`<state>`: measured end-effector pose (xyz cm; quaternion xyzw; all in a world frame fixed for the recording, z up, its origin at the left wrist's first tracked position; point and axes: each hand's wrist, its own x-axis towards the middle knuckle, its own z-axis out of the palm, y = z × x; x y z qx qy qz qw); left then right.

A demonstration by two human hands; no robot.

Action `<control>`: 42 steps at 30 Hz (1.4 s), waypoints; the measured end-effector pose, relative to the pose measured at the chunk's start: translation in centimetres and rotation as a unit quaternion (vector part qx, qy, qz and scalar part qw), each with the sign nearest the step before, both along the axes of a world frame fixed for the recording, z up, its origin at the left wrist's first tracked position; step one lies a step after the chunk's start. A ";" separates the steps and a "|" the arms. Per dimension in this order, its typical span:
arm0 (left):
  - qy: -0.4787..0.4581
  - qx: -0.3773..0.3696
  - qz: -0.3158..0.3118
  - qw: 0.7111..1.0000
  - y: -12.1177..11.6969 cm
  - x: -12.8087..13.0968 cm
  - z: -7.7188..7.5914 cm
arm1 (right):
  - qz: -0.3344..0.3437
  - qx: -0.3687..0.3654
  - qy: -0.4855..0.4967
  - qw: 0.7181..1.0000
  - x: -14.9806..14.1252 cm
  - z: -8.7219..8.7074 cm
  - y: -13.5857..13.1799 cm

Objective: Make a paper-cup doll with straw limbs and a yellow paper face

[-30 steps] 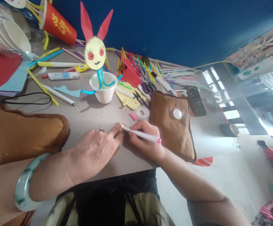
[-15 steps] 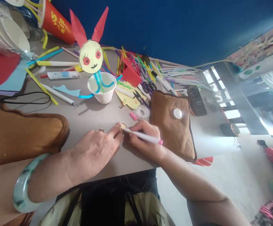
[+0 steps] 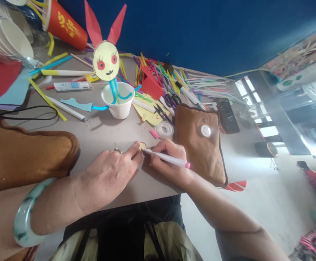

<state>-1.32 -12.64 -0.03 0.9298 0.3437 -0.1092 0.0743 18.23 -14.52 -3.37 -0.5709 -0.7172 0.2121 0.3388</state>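
Note:
My left hand (image 3: 111, 174) rests on the grey table (image 3: 100, 134), fingertips pinned on a small round yellow paper piece (image 3: 142, 146). A ring sits on one finger and a jade bangle (image 3: 24, 217) on the wrist. My right hand (image 3: 170, 163) grips a white marker with a pink end (image 3: 168, 158), its tip touching the paper piece. Behind stands a white cup (image 3: 118, 103) holding a paper rabbit figure (image 3: 105, 65) with red ears and blue straw limbs.
A brown pouch with a white cap (image 3: 201, 145) lies to the right, another brown pouch (image 3: 27, 152) to the left. Straws (image 3: 168, 78), scissors (image 3: 171, 99), tape roll (image 3: 164, 129), glue tube (image 3: 70, 86), red cup (image 3: 65, 25), stacked white cups (image 3: 2, 36) and a black cable (image 3: 24, 117) crowd the far side.
The marker has tilted a little in my right hand, its pink end lower and further right. The view shifted slightly; both hands stay at the paper piece.

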 end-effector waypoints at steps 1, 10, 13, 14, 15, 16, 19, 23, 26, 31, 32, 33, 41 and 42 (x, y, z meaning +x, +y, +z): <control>-0.003 0.002 0.001 1.000 0.0 0.0 -0.1 | 0.000 0.000 0.000 1.000 0.0 0.0 0.0; -0.022 0.006 0.012 1.000 -0.1 -0.1 -0.4 | -0.013 0.013 -0.006 1.000 0.0 -0.1 0.0; -0.022 0.016 0.011 1.000 -0.2 -0.1 -0.6 | -0.014 0.019 -0.003 1.000 0.0 -0.1 0.0; -0.022 0.016 0.011 1.000 -0.2 -0.1 -0.6 | -0.013 0.019 0.000 1.000 0.0 -0.1 0.0; -0.022 0.014 0.011 1.000 -0.2 -0.1 -0.6 | -0.013 0.018 0.001 1.000 0.0 -0.1 -0.1; -0.024 0.011 0.013 1.000 -0.2 -0.1 -0.6 | -0.013 0.015 0.002 1.000 0.0 -0.1 -0.1; -0.035 0.007 0.019 0.999 -0.2 -0.2 -0.6 | -0.013 0.009 0.003 1.000 0.0 -0.1 0.0; -0.032 0.007 0.019 0.999 -0.3 -0.2 -0.7 | -0.009 0.007 0.003 1.000 0.0 0.0 0.0; -0.033 0.013 0.015 0.999 -0.3 -0.3 -0.8 | -0.015 0.013 0.001 1.000 0.0 0.0 0.0; -0.009 0.017 0.001 1.000 -0.1 -0.1 -0.6 | -0.031 0.027 0.000 0.999 0.1 0.0 0.0; -0.003 0.014 -0.002 1.000 0.0 -0.1 -0.4 | -0.023 0.024 0.002 0.999 0.1 0.0 0.0; 0.002 0.011 -0.005 1.000 0.0 0.0 -0.3 | -0.015 0.021 0.005 1.000 0.0 0.0 0.0; 0.011 -0.002 -0.005 1.000 0.1 0.0 0.0 | 0.002 0.006 0.008 1.000 0.0 0.0 0.1; 0.009 -0.004 -0.003 1.000 0.1 0.0 0.0 | 0.002 0.005 0.006 1.000 0.0 0.0 0.1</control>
